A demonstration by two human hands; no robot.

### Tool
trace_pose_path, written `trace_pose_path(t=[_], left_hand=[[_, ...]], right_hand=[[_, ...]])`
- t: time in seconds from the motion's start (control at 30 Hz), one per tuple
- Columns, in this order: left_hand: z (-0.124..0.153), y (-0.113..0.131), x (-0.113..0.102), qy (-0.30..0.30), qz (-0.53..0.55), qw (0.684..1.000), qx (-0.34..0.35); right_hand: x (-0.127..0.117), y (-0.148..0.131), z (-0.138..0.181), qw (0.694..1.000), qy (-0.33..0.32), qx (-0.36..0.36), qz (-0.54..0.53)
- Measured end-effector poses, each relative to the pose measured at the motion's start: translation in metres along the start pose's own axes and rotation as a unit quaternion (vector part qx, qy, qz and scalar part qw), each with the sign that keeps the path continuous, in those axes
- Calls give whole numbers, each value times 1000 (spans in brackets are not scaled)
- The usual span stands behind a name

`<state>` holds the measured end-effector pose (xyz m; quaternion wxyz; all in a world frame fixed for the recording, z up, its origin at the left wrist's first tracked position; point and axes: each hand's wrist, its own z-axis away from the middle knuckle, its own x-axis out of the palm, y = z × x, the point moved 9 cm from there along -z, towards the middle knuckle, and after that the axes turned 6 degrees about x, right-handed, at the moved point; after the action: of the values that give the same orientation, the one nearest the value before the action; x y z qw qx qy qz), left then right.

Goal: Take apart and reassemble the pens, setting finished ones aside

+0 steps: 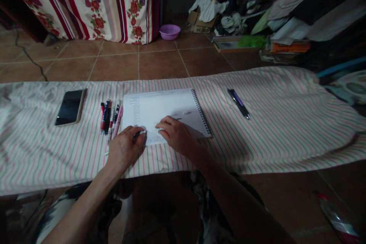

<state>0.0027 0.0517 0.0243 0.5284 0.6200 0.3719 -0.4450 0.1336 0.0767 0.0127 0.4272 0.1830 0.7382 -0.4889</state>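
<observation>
A: From the head camera, what lies under the hands?

B: A spiral-bound notebook point(162, 105), smooth white paper, finely printed along its left edge and coiled down its right; it lies flat on a striped cloth point(280, 122), soft and wrinkled.

A: And the hands?

B: The left hand point(125, 145) is pinched on a small dark object point(138, 134) at the page's near left; the right hand point(179, 137) is over the page with its fingers curled; I cannot tell whether they grip anything.

A: Around them?

B: Slim pens point(111, 118) beside the notebook's left edge; a flat, glossy phone point(70, 107) farther left; a rod-shaped purple-and-black pen point(239, 104) apart on the right.
</observation>
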Motion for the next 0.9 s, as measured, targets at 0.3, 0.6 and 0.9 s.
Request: trace_pose_path(t=[0.3,0.6,0.9], left_hand=[[-1,-1,0,6,8,1000,1],[-2,-1,1,-1,19,1000,4],[-1,-3,1,0,40,999,4]], right_hand=[[-1,-1,-1,1000,5,-8,-13],[0,-1,-3,1000,14,-9,-19],[-2,-16,-5,1000,25,-17,0]])
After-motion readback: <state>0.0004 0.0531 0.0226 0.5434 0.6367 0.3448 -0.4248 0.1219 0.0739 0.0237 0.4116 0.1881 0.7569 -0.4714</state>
